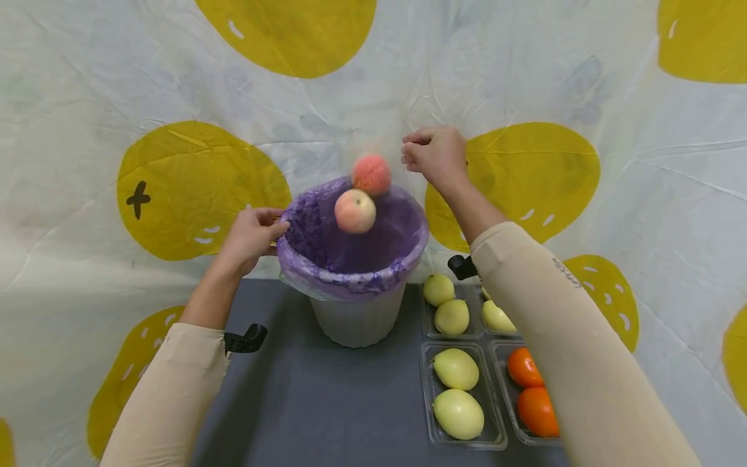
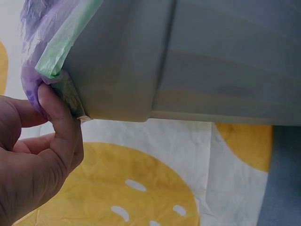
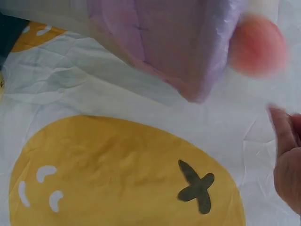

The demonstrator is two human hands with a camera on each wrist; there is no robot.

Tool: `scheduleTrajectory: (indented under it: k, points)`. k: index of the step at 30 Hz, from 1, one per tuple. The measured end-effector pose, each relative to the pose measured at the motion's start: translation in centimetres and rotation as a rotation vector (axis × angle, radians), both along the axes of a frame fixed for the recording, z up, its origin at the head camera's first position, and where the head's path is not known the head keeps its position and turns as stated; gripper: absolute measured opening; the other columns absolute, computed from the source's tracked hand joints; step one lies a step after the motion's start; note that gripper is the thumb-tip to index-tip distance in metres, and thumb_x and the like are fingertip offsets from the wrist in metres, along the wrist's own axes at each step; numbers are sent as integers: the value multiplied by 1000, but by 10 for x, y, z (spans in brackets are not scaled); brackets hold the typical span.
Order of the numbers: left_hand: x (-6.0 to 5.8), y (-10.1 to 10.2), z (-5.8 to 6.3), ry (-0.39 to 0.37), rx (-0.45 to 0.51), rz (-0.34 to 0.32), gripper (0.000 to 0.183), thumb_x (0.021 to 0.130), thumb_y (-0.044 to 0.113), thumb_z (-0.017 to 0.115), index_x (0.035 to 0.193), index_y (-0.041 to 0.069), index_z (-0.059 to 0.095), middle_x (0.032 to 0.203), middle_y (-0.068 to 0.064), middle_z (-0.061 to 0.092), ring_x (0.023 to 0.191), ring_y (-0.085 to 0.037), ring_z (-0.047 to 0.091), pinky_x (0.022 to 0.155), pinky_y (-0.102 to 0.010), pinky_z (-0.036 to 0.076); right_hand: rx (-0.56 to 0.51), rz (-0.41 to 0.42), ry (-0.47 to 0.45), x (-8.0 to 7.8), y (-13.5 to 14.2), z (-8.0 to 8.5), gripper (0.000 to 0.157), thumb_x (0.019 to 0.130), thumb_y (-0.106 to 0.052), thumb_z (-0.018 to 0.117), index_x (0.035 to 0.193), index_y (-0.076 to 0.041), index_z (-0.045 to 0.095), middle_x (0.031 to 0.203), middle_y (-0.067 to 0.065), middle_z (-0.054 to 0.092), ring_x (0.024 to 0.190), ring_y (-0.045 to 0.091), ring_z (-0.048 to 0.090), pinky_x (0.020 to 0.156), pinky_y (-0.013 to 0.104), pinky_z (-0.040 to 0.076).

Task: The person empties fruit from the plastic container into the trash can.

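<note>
Both arms (image 1: 563,331) forward, left hand (image 1: 248,237) curled round purple liner edge (image 1: 356,281), right hand (image 1: 434,155) aloft, grip unclear.

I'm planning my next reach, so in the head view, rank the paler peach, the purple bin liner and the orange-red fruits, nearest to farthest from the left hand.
1. Purple bin liner: its left edge touches the left hand.
2. Paler peach: to the hand's right, in front of the liner's opening.
3. Orange-red fruits: farther off, lower right.

Soft light, blurry red fruit (image 3: 258,46)
</note>
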State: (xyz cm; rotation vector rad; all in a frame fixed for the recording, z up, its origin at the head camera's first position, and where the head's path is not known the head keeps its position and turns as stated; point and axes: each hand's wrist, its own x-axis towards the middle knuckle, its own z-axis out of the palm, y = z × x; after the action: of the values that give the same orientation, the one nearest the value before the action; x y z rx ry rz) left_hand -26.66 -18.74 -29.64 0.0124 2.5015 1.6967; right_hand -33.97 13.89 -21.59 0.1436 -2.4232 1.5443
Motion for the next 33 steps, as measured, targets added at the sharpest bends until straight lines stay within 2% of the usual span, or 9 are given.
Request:
scheduleTrajectory:
  k: [4, 9, 17, 25, 33]
  points:
    - [0, 1, 0, 0, -2, -3, 52, 109, 18, 54, 156, 0, 42, 140, -21, 49, 111, -26, 61, 73, -24, 62, 64, 5, 27, -1, 0, -4, 24, 98, -13, 70, 116, 0, 78, 109, 16, 76, 91, 27, 77, 72, 20, 61]
    - [-1, 1, 0, 0, 2, -12, 51, 109, 19, 54, 156, 1, 43, 139, -21, 50, 103, -22, 63, 73, -24, 61, 47, 6, 53, -1, 1, -3, 24, 98, -13, 70, 117, -1, 78, 112, 17, 77, 95, 28, 77, 75, 22, 62]
    - [-1, -1, 1, 2, -2, -1, 51, 109, 18, 54, 156, 1, 43, 134, -19, 51, 96, -16, 64, 73, -24, 62, 93, 26, 87, 0, -1, -2, 23, 99, -14, 70, 117, -1, 78, 113, 17, 77, 92, 22, 77, 76, 22, 62]
    - [0, -1, 2, -1, 5, -5, 51, 109, 18, 53, 156, 2, 43, 132, -18, 51, 90, -12, 64, 73, -24, 61, 13, 44, 60, 0, 1, -2, 24, 96, -12, 73, 116, 1, 78, 112, 17, 77, 89, 22, 77, 74, 20, 61]
    - [-1, 1, 5, 7, -4, -7, 51, 109, 19, 54, 155, 2, 44, 131, -17, 52, 93, -14, 63, 73, -24, 61, -127, 98, 48, 5, 11, 0, 26, 93, -5, 74, 115, 9, 75, 90, 7, 75, 75, 14, 76, 68, 22, 62]
